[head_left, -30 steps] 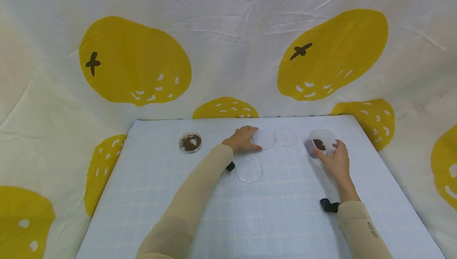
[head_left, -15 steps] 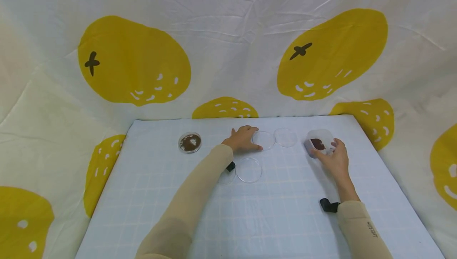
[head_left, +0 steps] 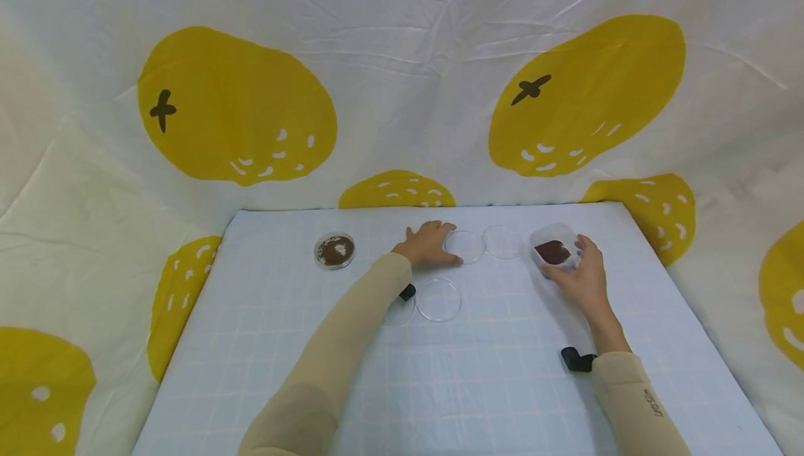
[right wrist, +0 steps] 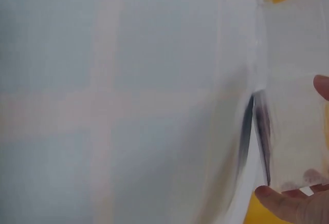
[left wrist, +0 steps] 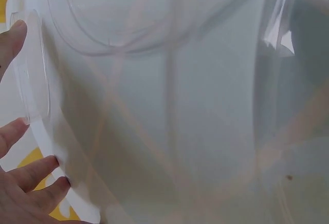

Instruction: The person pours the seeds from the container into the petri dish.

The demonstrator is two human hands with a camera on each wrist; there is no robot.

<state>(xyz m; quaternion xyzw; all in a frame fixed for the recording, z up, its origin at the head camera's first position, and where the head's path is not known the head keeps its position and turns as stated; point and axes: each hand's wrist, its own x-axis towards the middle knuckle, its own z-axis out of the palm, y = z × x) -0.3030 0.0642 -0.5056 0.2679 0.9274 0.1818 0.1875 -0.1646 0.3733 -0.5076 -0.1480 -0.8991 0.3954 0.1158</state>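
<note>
Tub (head_left: 557, 232) shifted leftward | right hand (head_left: 587, 281) pinches near-right corner | left hand (head_left: 427, 244) pinches dish (head_left: 467, 248)

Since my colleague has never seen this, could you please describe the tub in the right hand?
Find the pale-blue table and look towards its far right corner. There the right hand holds a translucent tub with dark brown contents. Unlike the flat round dishes to its left, it is deep and squarish.
</note>
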